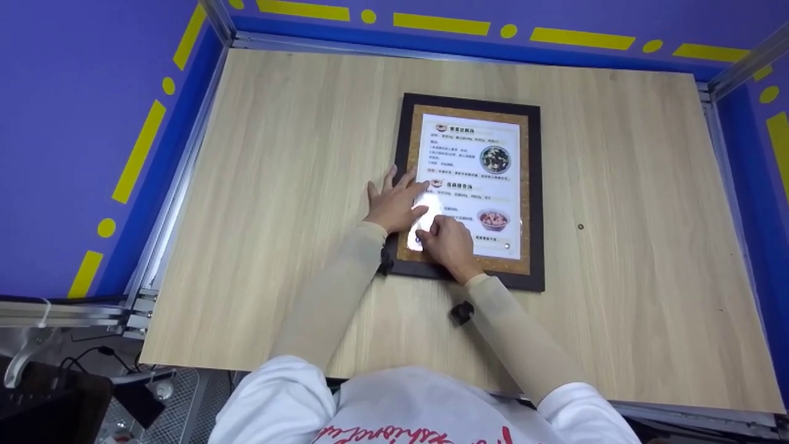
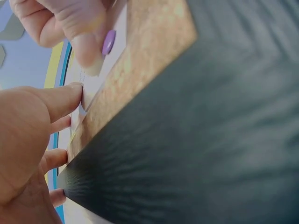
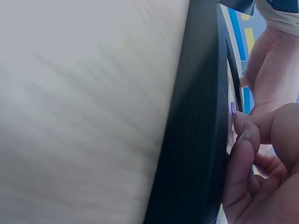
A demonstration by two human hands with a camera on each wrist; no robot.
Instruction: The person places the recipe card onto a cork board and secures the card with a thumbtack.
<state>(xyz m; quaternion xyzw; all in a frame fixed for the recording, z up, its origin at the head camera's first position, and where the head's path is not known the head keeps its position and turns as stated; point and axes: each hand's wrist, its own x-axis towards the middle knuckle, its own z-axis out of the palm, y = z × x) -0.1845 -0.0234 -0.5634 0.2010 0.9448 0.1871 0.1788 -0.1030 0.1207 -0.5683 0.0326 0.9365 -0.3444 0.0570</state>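
A printed recipe sheet [image 1: 471, 145] in a glossy clear cover lies on a cork board [image 1: 525, 203] with a black frame [image 1: 535, 132]. My left hand [image 1: 397, 203] rests with fingers spread across the board's left side and the sheet's edge. At the sheet's lower left, my right hand [image 1: 450, 243] has its fingers curled, the thumb tip beside a small round purple tack head [image 2: 108, 43]. The right wrist view shows the purple tack head [image 3: 233, 108] close against that thumb; whether they touch is unclear. A small round tack [image 1: 507, 245] sits at the lower right corner.
The board lies flat on a wood-grain table [image 1: 296, 154]. To its right, a small dark round spot [image 1: 580, 227] marks the tabletop. Blue panels with yellow dashes [image 1: 441, 23] stand behind and beside the table. Both wrists carry small black cameras [image 1: 462, 312].
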